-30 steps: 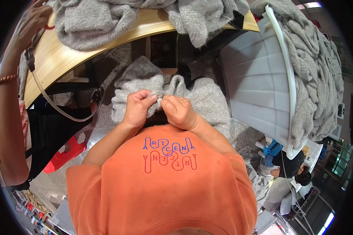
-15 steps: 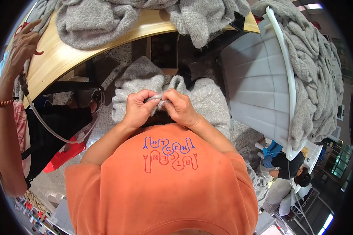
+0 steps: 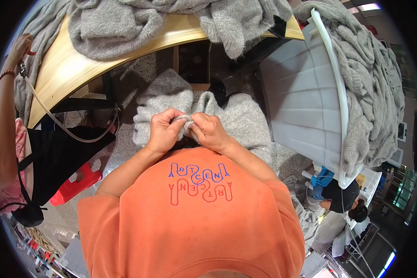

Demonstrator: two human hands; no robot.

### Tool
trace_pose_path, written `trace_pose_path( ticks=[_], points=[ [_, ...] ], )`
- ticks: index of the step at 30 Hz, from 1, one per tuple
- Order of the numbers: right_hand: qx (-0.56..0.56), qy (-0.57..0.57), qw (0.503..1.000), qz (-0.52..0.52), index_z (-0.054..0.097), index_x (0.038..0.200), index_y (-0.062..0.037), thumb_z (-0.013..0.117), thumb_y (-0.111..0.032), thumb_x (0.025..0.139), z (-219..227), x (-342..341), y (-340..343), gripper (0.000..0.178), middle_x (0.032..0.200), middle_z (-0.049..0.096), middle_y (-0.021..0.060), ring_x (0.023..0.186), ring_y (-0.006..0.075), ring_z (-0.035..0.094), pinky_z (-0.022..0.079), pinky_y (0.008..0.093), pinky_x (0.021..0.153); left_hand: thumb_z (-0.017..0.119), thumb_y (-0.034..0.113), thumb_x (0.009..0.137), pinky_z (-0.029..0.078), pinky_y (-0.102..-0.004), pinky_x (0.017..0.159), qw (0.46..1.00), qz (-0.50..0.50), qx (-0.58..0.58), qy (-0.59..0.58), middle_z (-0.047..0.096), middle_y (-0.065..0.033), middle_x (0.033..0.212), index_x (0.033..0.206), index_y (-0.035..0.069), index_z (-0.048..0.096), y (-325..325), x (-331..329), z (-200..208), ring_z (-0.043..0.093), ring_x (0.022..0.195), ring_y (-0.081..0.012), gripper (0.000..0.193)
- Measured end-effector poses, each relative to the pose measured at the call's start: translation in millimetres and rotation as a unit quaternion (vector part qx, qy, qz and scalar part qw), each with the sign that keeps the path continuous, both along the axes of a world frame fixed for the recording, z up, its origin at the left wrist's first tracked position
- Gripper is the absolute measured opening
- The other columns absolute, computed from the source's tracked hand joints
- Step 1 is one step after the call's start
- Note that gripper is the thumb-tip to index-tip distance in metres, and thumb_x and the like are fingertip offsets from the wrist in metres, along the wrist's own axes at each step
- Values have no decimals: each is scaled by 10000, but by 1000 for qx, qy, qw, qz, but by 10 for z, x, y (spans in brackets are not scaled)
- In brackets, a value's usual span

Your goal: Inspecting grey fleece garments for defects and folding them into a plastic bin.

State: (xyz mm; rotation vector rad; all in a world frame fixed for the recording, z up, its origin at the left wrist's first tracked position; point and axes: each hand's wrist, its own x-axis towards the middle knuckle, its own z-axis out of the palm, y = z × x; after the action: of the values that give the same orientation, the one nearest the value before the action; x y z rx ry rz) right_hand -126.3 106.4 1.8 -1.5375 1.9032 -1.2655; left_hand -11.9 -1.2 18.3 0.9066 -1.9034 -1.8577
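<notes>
A fuzzy light-grey knitted garment (image 3: 245, 116) is spread over my lap, its darker grey part at the far left. My left hand (image 3: 164, 130) pinches a small fold of its knit between thumb and fingers. Close beside it, my right hand (image 3: 211, 132) is closed on the same fold, thumb and fingertips pressed together. The fold shows in the narrow gap between the two hands. I cannot make out any small thing hidden in my fingertips.
A wooden table (image 3: 55, 81) curves ahead, with grey knitwear (image 3: 116, 28) on it. At right stands a pale plastic bin (image 3: 306, 88) heaped with grey knits (image 3: 368, 88). A co-worker's arm (image 3: 4, 102) with a hose (image 3: 62, 127) is at left, near a red stool (image 3: 76, 185).
My hands stay nearly in place, while the fold between them shows a little more. At left, the co-worker's hand and the hose have shifted, and that person's body has turned.
</notes>
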Motion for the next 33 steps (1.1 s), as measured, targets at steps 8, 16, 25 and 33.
trace_pose_path(
  ticks=[8, 16, 25, 33],
  points=[
    [-42, 141, 987, -65, 475, 679, -69, 598, -57, 679, 60, 114, 75, 123, 617, 505, 85, 507, 265, 533, 427, 345, 424, 560, 5, 779, 357, -188, 493, 998, 44, 7, 33, 529, 46, 630, 765, -4, 593, 161, 27, -50, 414, 569, -22, 36],
    [-67, 80, 987, -121, 481, 671, -63, 575, -48, 690, 11, 118, 65, 97, 610, 499, 87, 511, 281, 525, 427, 351, 425, 588, -26, 761, 376, -197, 500, 988, 42, -135, 66, 539, 13, 619, 766, -13, 583, 250, 36, -57, 436, 583, -27, 14],
    [-44, -202, 978, -6, 446, 660, -4, 541, -11, 713, 124, -58, 31, 109, 611, 460, 128, 557, 296, 497, 396, 360, 499, 621, -62, 695, 396, -221, 486, 959, 26, -267, 95, 583, -80, 659, 748, -8, 575, 116, -49, 74, 512, 533, -121, 89],
    [-47, -18, 997, -62, 457, 624, -39, 565, -48, 676, 187, 14, -72, 120, 597, 491, 93, 524, 280, 516, 409, 360, 437, 592, -103, 656, 460, -284, 496, 904, 3, -410, 121, 578, -124, 684, 780, -20, 573, 22, -36, 40, 581, 572, -235, 151]
  ],
)
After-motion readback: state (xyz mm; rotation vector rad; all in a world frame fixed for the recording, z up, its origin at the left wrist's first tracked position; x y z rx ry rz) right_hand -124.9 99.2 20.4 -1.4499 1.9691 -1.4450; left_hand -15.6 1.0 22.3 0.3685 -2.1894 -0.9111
